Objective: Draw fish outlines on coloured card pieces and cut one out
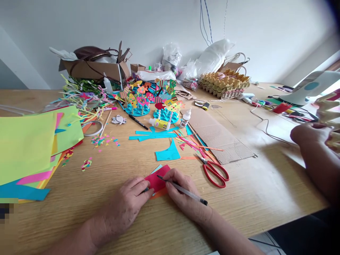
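A small stack of paper lies on the table in front of me, with a red piece (156, 181) on top and orange and light blue edges showing beneath it. My left hand (130, 198) grips the left end of the stack, its fingers curled together; a small dark bit shows by the thumb, too hidden to name. A pen (186, 192) with a clear barrel is pinched in my right hand (183, 187), its tip on or just over the red paper. To the right of that hand lie red-handled scissors (215, 173). Blue paper offcuts (168, 151) are spread just beyond the stack.
Coloured sheets (26, 145) are piled at left. Glue bottles (185, 118) stand and lie before decorated paper fish (143, 101). Cardboard (220, 134) lies at right. A co-worker's hand (310, 134) holds an egg tray (329, 109); more egg trays (224, 85) are stacked behind.
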Tool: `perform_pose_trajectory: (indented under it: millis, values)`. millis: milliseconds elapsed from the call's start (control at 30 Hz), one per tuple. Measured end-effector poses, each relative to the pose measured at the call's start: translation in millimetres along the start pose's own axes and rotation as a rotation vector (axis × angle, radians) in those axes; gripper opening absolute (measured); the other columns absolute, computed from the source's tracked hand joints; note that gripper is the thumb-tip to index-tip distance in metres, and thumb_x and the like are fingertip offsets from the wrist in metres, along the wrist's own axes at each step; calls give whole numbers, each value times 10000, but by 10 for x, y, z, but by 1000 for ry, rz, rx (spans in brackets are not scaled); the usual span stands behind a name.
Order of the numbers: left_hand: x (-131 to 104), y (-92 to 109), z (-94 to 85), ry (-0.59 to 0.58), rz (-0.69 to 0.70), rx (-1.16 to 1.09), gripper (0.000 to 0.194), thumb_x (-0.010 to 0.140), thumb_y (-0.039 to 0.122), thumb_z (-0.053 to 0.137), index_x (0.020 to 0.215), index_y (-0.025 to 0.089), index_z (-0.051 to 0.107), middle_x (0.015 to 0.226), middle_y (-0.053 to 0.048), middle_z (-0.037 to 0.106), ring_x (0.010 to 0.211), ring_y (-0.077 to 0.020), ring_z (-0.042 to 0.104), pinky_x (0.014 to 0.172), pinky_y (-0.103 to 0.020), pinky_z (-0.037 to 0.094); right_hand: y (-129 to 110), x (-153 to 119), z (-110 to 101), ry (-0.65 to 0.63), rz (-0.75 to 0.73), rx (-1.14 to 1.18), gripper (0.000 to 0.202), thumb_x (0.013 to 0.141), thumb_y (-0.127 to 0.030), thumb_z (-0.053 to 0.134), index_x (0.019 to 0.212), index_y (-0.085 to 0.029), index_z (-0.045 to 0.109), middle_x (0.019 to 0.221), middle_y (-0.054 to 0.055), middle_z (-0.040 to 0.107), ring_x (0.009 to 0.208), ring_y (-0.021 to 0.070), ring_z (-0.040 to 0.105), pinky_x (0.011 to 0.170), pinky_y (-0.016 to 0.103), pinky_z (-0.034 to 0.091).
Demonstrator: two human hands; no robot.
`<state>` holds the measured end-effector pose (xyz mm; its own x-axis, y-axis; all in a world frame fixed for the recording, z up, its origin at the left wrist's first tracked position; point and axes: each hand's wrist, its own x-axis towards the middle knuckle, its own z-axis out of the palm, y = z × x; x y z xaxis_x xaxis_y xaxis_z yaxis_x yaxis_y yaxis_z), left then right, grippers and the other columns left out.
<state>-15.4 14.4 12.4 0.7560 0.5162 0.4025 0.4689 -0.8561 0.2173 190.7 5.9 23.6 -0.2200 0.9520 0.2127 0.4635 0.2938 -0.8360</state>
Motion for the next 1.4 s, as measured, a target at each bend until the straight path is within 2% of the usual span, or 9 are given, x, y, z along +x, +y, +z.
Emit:
perform_pose_trajectory:
  millis: [167, 300, 500, 733, 1000, 1233, 1400]
  values:
    - [-22, 17, 11, -12, 18, 52, 386, 980, 125, 255, 1085, 113, 627, 984, -107, 623, 940, -230, 559, 798, -379, 542, 15, -34, 6, -33, -104, 13, 126, 785, -111, 429, 794, -204, 513, 602, -38, 552, 502, 105, 483, 498, 199, 378]
    - [-54, 15, 47, -8, 16, 91, 386, 987, 135, 247, 1093, 126, 618, 984, -97, 616, 930, -223, 562, 793, -368, 541, 26, -53, 31, -52, -129, -25, 126, 806, -115, 439, 816, -200, 531, 599, -33, 567, 513, 111, 498, 514, 205, 387]
    - [-37, 25, 50, 14, 30, 118, 405, 992, 141, 219, 1093, 130, 611, 987, -99, 613, 935, -225, 566, 787, -362, 538, 33, -48, 45, -53, -117, -71, 139, 802, -107, 437, 822, -197, 541, 609, -23, 579, 515, 117, 508, 517, 211, 392]
    - [3, 51, 16, 39, 23, 141, 445, 996, 153, 200, 980, 132, 644, 923, -99, 622, 898, -223, 579, 755, -365, 549, 34, -41, 47, -68, -98, -89, 140, 799, -111, 439, 824, -197, 547, 624, -16, 597, 538, 126, 542, 536, 216, 414]
    - [1, 55, 4, 30, 23, 128, 401, 981, 125, 240, 1013, 132, 640, 939, -100, 626, 913, -224, 575, 782, -365, 543, 13, -46, 50, -70, -94, -101, 133, 809, -113, 440, 824, -208, 532, 650, -11, 616, 557, 135, 562, 555, 228, 431]
    - [-18, 36, 11, -18, 17, 106, 393, 980, 112, 241, 1077, 126, 621, 984, -101, 615, 935, -225, 562, 798, -374, 541, 16, -74, 29, -58, -95, -120, 151, 763, -90, 423, 785, -211, 511, 583, -35, 557, 504, 128, 511, 532, 229, 395]
    - [-27, 31, 17, 1, 24, 110, 385, 979, 110, 253, 1083, 127, 624, 980, -98, 619, 950, -229, 559, 801, -378, 542, -3, -91, 5, -51, -80, -104, 149, 730, -98, 402, 746, -215, 492, 564, -45, 523, 497, 123, 487, 524, 226, 375]
